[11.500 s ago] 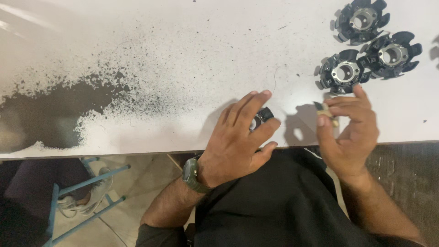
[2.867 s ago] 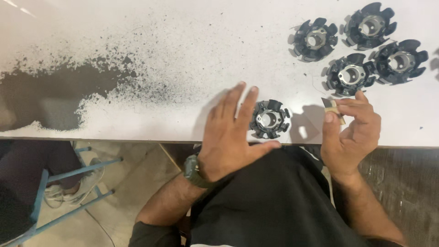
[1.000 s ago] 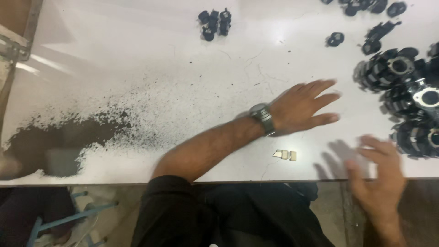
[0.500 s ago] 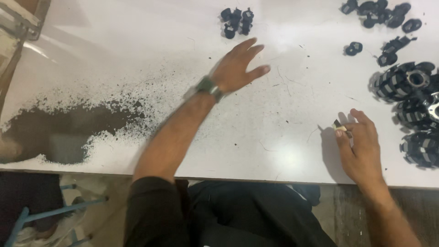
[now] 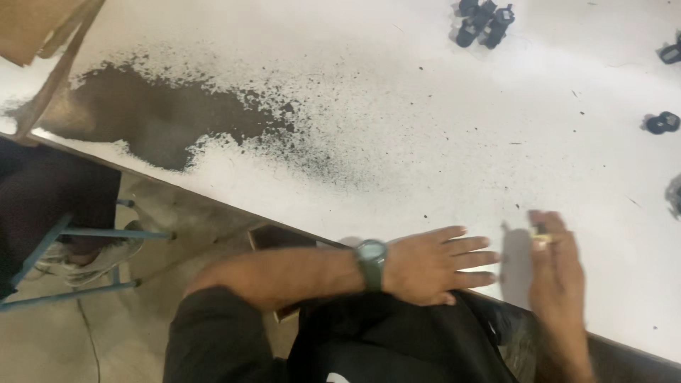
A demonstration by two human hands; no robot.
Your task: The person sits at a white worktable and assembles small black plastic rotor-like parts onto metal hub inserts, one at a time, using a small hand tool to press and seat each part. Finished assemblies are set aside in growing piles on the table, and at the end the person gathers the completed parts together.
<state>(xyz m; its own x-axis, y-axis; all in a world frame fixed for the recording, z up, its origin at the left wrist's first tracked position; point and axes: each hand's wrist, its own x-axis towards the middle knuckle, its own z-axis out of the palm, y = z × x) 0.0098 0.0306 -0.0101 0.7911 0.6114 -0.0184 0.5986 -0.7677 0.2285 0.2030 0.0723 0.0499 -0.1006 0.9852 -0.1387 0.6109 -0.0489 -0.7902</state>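
While left hand (image 5: 425, 264) lies flat, right hand (image 5: 557, 266) pinches small yellowish piece (image 5: 540, 235), white table (image 5: 425, 128).

right hand (image 5: 557, 280) blurred, black parts (image 5: 484, 21) cropped

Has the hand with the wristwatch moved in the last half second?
Yes. The left hand has pulled back from the middle of the white speckled table to its near edge, beside the right hand.

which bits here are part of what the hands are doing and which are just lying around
In hand:
right hand, fingertips on a small yellowish piece
left hand, flat and open at the table edge, holding nothing

Lying about:
black parts at the far edge
small black part on the right
dark worn patch on the tabletop
blue chair frame below
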